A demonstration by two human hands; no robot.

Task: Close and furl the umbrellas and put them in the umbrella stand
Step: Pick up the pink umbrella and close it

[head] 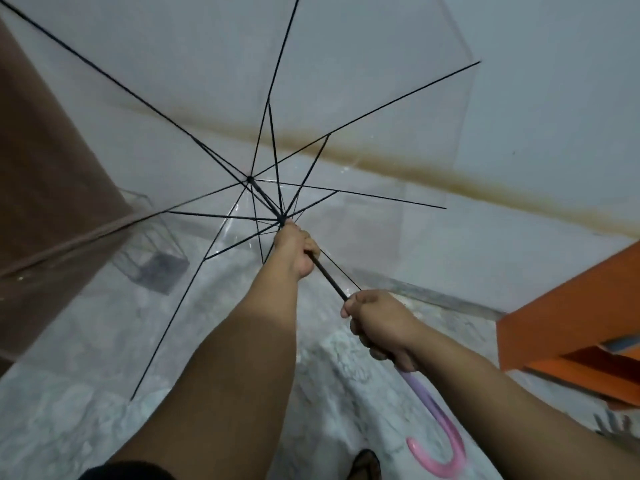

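A clear umbrella (346, 98) is held open, filling the upper middle of the frame. The black shaft (329, 277) is gripped near the runner by the left hand (296, 249), arm stretched out. The pink-purple handle (434, 424), lower right, is clutched by the right hand (379, 327). A wire-frame stand (152, 251) is seen mid-left on the floor.

Open umbrella (277, 133) ahead; what may be the stand (152, 258) sits behind it, left.
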